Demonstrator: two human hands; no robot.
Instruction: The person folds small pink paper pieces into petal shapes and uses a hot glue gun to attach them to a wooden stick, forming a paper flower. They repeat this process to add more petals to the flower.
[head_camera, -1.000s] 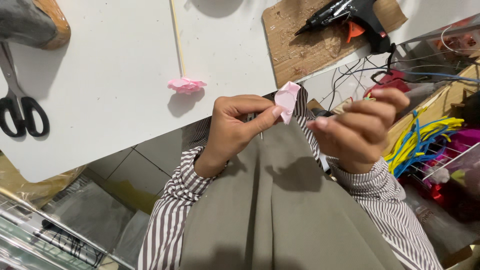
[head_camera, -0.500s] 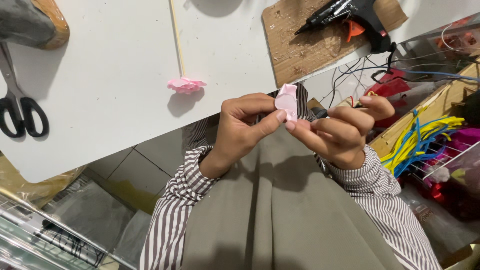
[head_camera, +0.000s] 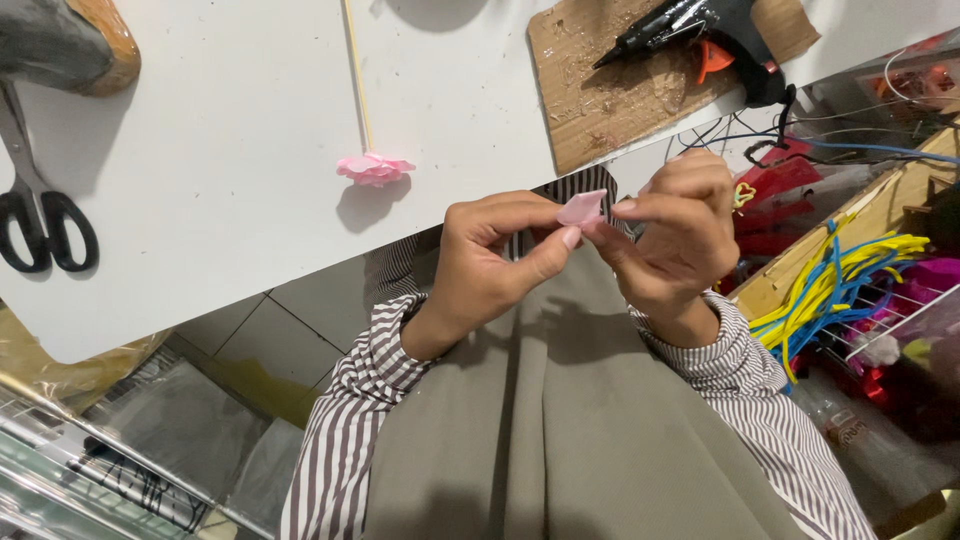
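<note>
Both hands' fingertips pinch pink petal (head_camera: 582, 208), long axis horizontal.

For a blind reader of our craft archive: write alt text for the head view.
Both hands pinch a small pink petal piece between the fingertips, left hand and right hand, above a grey-clad lap. On the white table lie a pink flower on a stick, black scissors and a black glue gun.

Scissors (head_camera: 40, 215) on table (head_camera: 200, 120) left; glue gun (head_camera: 700, 25) right.
</note>
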